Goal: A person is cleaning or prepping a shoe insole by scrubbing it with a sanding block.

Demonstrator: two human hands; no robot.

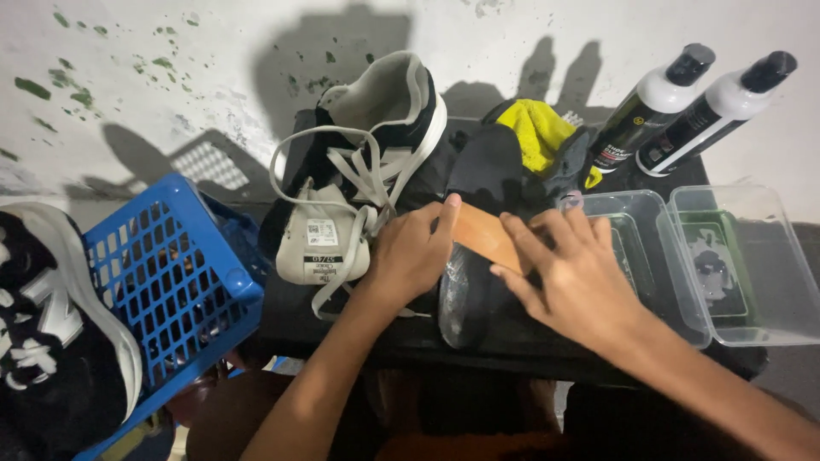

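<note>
My left hand (410, 252) and my right hand (568, 273) both rest on a brown insole (483, 236) that lies across a dark insole (470, 282) on a black table top (359, 329). The left thumb and fingers pinch the brown insole's left end, and the right hand's fingers press flat on its right part. Just left of the hands a black and white sneaker (376, 162) lies with its tongue pulled out and its white laces loose.
A yellow cloth (538, 132) lies behind the insoles. Two black and white bottles (649, 107) (717, 111) lean at the back right. Two clear plastic tubs (636, 205) (769, 256) stand at the right. A blue plastic basket (171, 282) and another shoe (51, 333) are at the left.
</note>
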